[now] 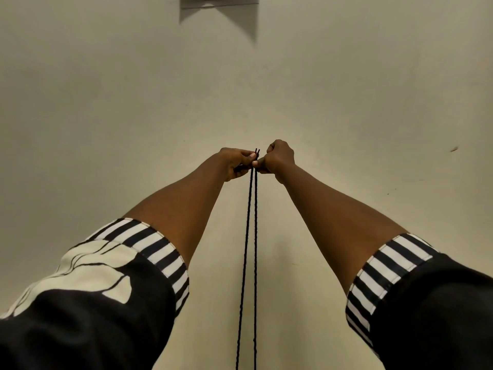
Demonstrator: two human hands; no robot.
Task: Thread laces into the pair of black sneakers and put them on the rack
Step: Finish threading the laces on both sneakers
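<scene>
In front of a plain beige wall [346, 89], both arms reach forward and up, and the two hands meet near the middle of the view. The left hand [236, 162] and the right hand [277, 160] sit just beside each other, fingers curled, each grip narrow and pinched on the black lace [252, 222]. The two lace tips [257, 151] poke up a little way above the thumbs, side by side and nearly touching. Below the hands the lace falls as two thin strands, close together and almost parallel, running straight down between the forearms and out past the bottom edge of the view; where they end cannot be seen. The sneakers and the rack do not show.

The strands hang free, touching neither arm, with open wall on both sides of them. Each forearm is bare up to a rolled cuff: the left striped cuff [160, 249] and the right striped cuff [384, 273], both black and white. At the top edge a pale fixture [218, 1] casts a grey shadow on the wall, well apart from the hands. A small dark mark [454, 149] sits on the wall far to the right.
</scene>
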